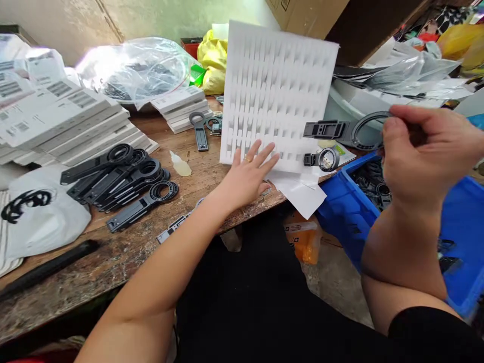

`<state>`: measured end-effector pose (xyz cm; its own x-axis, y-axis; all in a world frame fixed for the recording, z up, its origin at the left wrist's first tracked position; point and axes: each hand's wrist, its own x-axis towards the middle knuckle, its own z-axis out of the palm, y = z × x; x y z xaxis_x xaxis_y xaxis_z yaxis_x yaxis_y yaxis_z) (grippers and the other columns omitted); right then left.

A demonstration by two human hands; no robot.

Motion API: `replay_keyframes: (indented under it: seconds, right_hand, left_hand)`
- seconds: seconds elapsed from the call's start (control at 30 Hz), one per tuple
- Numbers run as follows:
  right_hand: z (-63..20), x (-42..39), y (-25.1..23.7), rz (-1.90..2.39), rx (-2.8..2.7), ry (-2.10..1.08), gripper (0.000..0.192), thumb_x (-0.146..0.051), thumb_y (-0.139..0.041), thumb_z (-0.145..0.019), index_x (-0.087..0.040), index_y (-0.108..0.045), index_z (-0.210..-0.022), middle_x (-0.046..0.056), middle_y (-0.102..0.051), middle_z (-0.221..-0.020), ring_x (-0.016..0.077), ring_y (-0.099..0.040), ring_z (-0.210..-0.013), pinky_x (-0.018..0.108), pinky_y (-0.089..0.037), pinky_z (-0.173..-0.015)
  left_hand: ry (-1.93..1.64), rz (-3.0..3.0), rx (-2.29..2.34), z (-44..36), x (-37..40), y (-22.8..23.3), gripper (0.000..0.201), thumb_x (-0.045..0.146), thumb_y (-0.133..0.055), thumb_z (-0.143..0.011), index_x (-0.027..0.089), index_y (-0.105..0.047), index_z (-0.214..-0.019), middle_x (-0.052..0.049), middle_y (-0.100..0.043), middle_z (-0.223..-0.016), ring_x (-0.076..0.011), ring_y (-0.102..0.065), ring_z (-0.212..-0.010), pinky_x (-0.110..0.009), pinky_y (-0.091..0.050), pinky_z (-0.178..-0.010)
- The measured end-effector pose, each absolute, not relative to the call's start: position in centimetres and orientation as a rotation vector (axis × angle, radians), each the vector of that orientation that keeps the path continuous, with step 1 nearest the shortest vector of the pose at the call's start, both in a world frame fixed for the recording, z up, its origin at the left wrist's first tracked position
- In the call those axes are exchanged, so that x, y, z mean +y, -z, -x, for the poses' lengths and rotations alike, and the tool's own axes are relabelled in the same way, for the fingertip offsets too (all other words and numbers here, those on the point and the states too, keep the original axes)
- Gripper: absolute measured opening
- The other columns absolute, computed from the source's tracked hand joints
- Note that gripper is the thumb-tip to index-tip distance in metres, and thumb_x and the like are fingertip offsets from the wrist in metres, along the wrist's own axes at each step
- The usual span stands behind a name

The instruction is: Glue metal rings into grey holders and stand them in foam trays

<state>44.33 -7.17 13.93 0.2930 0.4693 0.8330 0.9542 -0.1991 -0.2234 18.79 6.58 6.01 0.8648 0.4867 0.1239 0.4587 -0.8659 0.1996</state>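
My right hand [423, 146] is raised at the right, thumb and fingers pinching the ring end of a dark grey plastic bracket [342, 130]. The bracket's flat arm points left, towards a white slotted foam sheet [280, 91]. That sheet stands tilted up on the bench. My left hand [247, 174], fingers spread, lies at the sheet's lower edge; whether it presses on the foam or the bench, I cannot tell. Below the held bracket is a smaller ring-shaped part [327, 159]. A white paper [302, 194] hangs over the bench edge, right of my left hand.
Several ring-ended brackets [124, 176] are piled on the wooden bench [124, 259]. Nearby are a small glue bottle [181, 165], a black rod [49, 267] and stacked white boxes [56, 116]. A blue crate [348, 201] of dark parts stands at the right, below a cardboard box [308, 17].
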Motion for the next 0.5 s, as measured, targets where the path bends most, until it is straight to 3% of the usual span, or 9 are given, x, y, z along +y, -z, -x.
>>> replay_keyframes:
  seconds: [0.17, 0.5]
  right_hand:
    - [-47.3, -4.6, -13.7, 1.901, -1.441, 0.808, 0.028, -0.027, -0.063, -0.094, -0.011, -0.084, -0.104, 0.015, -0.083, -0.095, 0.0241, -0.079, -0.09, 0.035, -0.058, -0.085]
    - [-46.6, -3.2, -14.3, 2.119, -1.527, 0.781, 0.03, -0.026, -0.06, -0.099, -0.012, -0.08, -0.116, 0.017, -0.082, -0.108, 0.0279, -0.077, -0.108, 0.041, -0.055, -0.095]
  left_hand:
    - [-0.096, -2.949, 0.73, -23.9, 8.9, -3.3, 0.077, 0.021, -0.065, -0.099, 0.033, -0.034, -0.169, -0.011, -0.014, -0.183, -0.0472, -0.003, -0.169, -0.092, -0.011, -0.119]
    - [-0.147, -2.958, 0.707, -23.6, 9.2, -2.1, 0.085, 0.018, -0.071, -0.096, 0.033, -0.032, -0.17, -0.011, -0.012, -0.183, -0.0469, -0.002, -0.169, -0.094, -0.01, -0.118]
